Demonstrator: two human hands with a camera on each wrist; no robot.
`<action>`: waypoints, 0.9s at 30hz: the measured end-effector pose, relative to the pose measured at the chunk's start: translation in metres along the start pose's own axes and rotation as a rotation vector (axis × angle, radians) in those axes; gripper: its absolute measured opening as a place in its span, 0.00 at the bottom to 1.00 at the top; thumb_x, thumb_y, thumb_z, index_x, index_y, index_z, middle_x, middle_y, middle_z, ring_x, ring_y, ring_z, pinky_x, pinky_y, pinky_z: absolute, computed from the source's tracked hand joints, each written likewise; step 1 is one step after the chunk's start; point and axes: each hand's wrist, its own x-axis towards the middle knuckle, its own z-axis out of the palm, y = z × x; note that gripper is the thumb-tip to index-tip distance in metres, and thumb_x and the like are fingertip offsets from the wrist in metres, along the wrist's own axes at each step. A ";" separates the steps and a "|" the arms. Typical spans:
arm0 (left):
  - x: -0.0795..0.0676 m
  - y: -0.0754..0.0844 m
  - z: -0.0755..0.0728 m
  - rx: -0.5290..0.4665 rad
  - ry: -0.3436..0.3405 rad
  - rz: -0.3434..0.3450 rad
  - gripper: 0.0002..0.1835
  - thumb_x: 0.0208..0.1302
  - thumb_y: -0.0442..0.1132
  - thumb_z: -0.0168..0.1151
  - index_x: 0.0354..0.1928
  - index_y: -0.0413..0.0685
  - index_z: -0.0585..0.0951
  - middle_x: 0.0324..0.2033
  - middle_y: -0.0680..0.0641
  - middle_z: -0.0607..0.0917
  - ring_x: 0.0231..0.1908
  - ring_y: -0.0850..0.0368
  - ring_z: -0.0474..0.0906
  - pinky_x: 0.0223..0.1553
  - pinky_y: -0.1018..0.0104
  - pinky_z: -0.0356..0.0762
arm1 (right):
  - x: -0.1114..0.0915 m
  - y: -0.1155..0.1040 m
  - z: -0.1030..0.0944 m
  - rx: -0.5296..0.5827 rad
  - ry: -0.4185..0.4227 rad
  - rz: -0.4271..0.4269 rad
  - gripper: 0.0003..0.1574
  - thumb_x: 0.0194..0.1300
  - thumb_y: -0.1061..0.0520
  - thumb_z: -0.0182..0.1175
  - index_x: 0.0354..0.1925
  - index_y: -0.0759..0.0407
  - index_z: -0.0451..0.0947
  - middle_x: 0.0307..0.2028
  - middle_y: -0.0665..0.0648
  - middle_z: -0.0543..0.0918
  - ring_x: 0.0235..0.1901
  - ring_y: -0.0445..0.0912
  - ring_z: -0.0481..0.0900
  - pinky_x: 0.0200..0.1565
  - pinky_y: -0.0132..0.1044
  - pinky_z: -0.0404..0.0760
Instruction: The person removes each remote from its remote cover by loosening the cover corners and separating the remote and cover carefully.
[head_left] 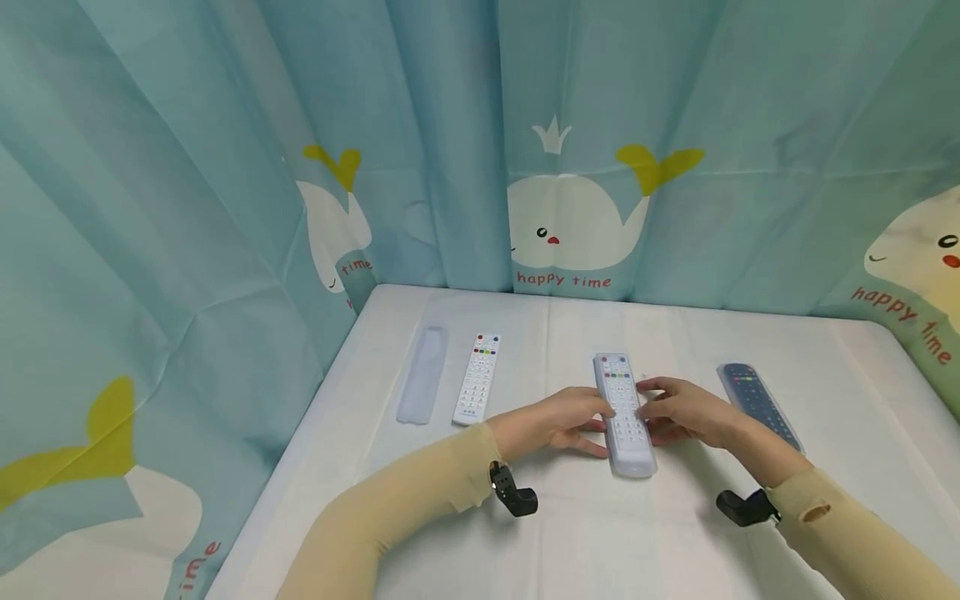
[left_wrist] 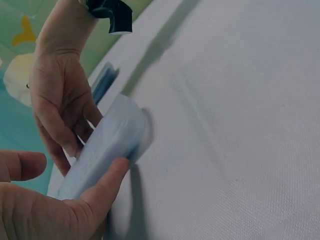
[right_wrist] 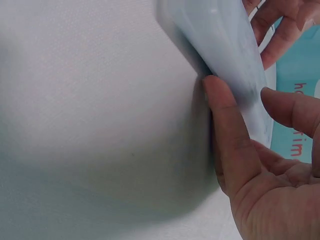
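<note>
Between my two hands is a white remote control [head_left: 624, 408] in a translucent sleeve [head_left: 633, 467], button side up, its far end pointing toward the curtain. My left hand [head_left: 573, 421] holds its left edge, one finger over the top and another low along the side. From the opposite side my right hand [head_left: 686, 410] holds the right edge; in the right wrist view one finger [right_wrist: 225, 110] lies low against the sleeve and the thumb [right_wrist: 290, 107] is above. The right wrist view also catches left-hand fingers [right_wrist: 282, 25] beyond the remote.
Left on the white table [head_left: 450, 508] lie an empty translucent sleeve [head_left: 423, 375] and a bare white remote [head_left: 477, 379]. A dark blue remote [head_left: 757, 404] lies at the right, partly behind my right forearm. A blue whale-print curtain [head_left: 450, 150] hangs round the table's far and left sides.
</note>
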 end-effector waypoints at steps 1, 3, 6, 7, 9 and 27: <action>0.000 0.000 0.000 -0.001 -0.001 -0.001 0.28 0.67 0.29 0.60 0.69 0.39 0.71 0.47 0.42 0.76 0.47 0.47 0.73 0.48 0.41 0.83 | 0.000 0.000 0.000 -0.006 0.006 0.000 0.46 0.71 0.63 0.61 0.76 0.73 0.49 0.53 0.70 0.75 0.40 0.50 0.84 0.42 0.45 0.87; 0.001 0.000 0.001 -0.002 0.000 -0.003 0.27 0.67 0.29 0.60 0.69 0.39 0.71 0.46 0.42 0.76 0.47 0.47 0.73 0.48 0.42 0.83 | 0.001 0.000 0.001 -0.015 0.016 0.001 0.47 0.70 0.63 0.62 0.76 0.73 0.49 0.53 0.70 0.75 0.39 0.50 0.83 0.42 0.45 0.87; 0.003 0.001 0.002 -0.007 0.004 -0.005 0.28 0.67 0.29 0.60 0.69 0.39 0.71 0.46 0.42 0.76 0.47 0.47 0.73 0.48 0.42 0.83 | 0.002 0.000 0.002 -0.028 0.034 0.008 0.47 0.69 0.64 0.63 0.76 0.72 0.50 0.53 0.70 0.74 0.38 0.49 0.83 0.41 0.45 0.87; 0.003 0.001 0.002 -0.008 0.005 -0.006 0.28 0.67 0.29 0.60 0.69 0.39 0.71 0.46 0.42 0.76 0.47 0.47 0.73 0.49 0.41 0.83 | 0.002 0.000 0.002 -0.033 0.039 0.010 0.46 0.69 0.64 0.63 0.76 0.72 0.51 0.53 0.70 0.74 0.38 0.49 0.82 0.41 0.45 0.87; 0.004 0.001 0.003 -0.012 0.009 -0.008 0.28 0.67 0.29 0.61 0.69 0.39 0.71 0.46 0.41 0.76 0.47 0.47 0.73 0.49 0.41 0.83 | 0.004 0.001 0.002 -0.043 0.043 0.009 0.46 0.69 0.64 0.63 0.76 0.72 0.51 0.53 0.70 0.74 0.38 0.49 0.82 0.41 0.44 0.87; 0.003 0.003 -0.001 0.064 0.105 0.080 0.28 0.67 0.28 0.61 0.68 0.42 0.72 0.43 0.42 0.77 0.44 0.49 0.76 0.44 0.47 0.86 | 0.006 0.001 0.010 0.019 0.101 -0.034 0.48 0.69 0.62 0.64 0.77 0.69 0.50 0.60 0.74 0.71 0.40 0.49 0.83 0.41 0.44 0.87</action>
